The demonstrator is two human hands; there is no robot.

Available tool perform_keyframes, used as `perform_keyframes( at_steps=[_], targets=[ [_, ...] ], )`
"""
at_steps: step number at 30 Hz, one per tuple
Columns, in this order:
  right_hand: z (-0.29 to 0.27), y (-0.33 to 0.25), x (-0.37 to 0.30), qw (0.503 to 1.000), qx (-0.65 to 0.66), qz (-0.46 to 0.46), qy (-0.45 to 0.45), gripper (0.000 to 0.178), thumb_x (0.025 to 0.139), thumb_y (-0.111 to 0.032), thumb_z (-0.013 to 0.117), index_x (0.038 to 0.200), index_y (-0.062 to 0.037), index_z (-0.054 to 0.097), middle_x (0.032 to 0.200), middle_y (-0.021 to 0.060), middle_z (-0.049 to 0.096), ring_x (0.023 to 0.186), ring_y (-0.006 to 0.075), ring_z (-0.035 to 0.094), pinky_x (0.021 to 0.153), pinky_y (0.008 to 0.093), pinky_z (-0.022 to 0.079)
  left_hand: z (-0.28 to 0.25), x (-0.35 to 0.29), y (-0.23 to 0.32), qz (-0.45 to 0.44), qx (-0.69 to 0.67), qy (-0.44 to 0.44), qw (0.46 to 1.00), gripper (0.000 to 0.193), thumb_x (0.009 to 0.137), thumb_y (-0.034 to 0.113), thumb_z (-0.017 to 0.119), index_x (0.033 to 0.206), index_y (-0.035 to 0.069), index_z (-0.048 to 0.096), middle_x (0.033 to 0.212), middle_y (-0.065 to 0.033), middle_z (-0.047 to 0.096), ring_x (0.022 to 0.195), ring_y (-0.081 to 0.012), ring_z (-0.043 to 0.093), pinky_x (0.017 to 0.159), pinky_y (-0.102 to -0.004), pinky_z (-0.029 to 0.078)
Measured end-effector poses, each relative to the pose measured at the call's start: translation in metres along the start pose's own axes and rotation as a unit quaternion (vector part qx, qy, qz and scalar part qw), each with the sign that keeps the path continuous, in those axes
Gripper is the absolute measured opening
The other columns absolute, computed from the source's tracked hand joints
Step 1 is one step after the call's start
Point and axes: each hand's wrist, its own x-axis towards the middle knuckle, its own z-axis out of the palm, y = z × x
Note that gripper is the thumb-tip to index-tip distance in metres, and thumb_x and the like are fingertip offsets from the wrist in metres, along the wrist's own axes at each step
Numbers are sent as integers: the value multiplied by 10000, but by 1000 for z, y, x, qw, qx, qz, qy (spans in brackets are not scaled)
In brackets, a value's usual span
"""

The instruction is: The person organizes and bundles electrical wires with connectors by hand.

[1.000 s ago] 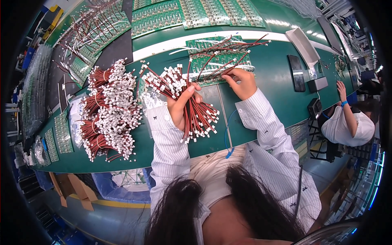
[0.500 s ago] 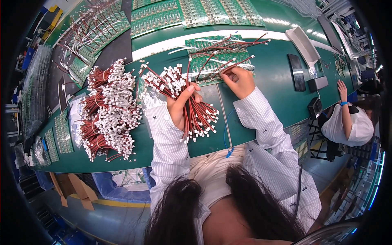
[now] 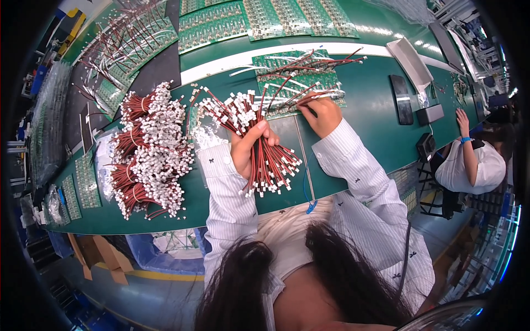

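My left hand is closed around a thick bundle of red-and-black wire leads with small white connectors. The bundle fans out above and below my fist. To its right, my right hand bends over the lower right part of a green circuit board panel, fingers drawn together on a wire lead; the fingertips are partly hidden. White and dark red wires lie across that panel, some sticking out past its edges.
Banded wire bundles are piled at my left. More board panels lie at the back, and wired ones at far left. A dark phone, a grey tray and small boxes stand right. A co-worker sits beyond.
My right hand has dipped slightly lower at the panel, its fingers turned more over the wires. The bundle in my left hand has tilted and shifted a little.
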Motion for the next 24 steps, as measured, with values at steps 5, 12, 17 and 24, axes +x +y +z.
perform_keyframes(
  at_steps=[5,12,17,24],
  targets=[
    [-20,-17,-9,999,-32,18,31,93,678,-94,653,695,-36,583,708,50,574,514,175,540,427,267,413,-10,1,-6,1,-23,-84,996,152,859,169,448,786,44,405,690,-21,376,624,-120,430,648,-289,385],
    [-40,-60,9,913,362,174,-70,144,777,-112,583,881,-20,544,647,9,541,475,31,450,412,194,349,-6,-3,-8,-26,-42,-181,982,213,842,207,491,915,35,387,708,-27,387,637,-122,440,634,-286,382],
    [-48,-63,23,841,465,240,-139,129,828,-112,518,881,5,515,681,41,552,571,85,533,455,198,409,2,-2,-8,-96,17,-141,985,306,785,112,525,1030,22,366,651,-30,405,591,-131,459,610,-290,381],
    [-77,-62,37,817,527,166,163,144,853,-108,469,857,34,496,714,126,568,573,161,566,502,257,481,-3,-5,-9,-50,-3,-132,990,130,806,116,483,877,42,402,640,-34,400,582,-132,450,596,-295,382]
  ],
)
